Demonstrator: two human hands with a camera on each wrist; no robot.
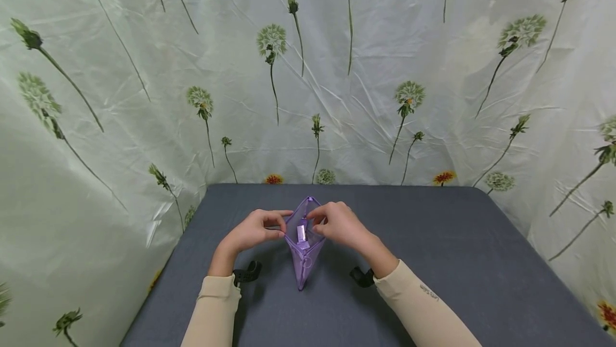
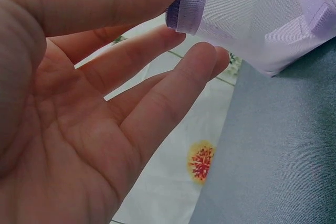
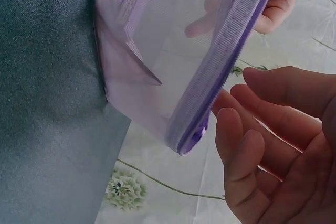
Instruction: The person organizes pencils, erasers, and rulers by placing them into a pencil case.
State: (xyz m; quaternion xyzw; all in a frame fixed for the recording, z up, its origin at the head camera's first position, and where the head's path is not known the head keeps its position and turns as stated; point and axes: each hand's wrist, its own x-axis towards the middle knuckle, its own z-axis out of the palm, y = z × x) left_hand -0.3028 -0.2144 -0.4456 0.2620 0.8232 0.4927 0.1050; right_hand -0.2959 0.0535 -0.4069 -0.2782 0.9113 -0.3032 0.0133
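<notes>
A purple mesh zipper pouch (image 1: 308, 261) stands upright on the table with its mouth spread wide. Inside it lies a small pale lilac box (image 1: 302, 233), with purple pieces around it; through the mesh they look blurred. My left hand (image 1: 260, 228) pinches the left rim, its thumb on the zipper band (image 2: 191, 3) in the left wrist view while the other fingers spread beyond. At the opposite rim is my right hand (image 1: 339, 224), fingers loosely bent and thumb apart. In the right wrist view those fingertips (image 3: 231, 124) sit right by the zipper edge, gripping nothing.
A dark grey cloth-covered table (image 1: 433, 261) extends on both sides of the pouch. Behind it hangs a pale curtain (image 1: 361, 112) printed with dandelions. Black bands (image 1: 247, 272) circle both wrists at the cream sleeves (image 1: 216, 304).
</notes>
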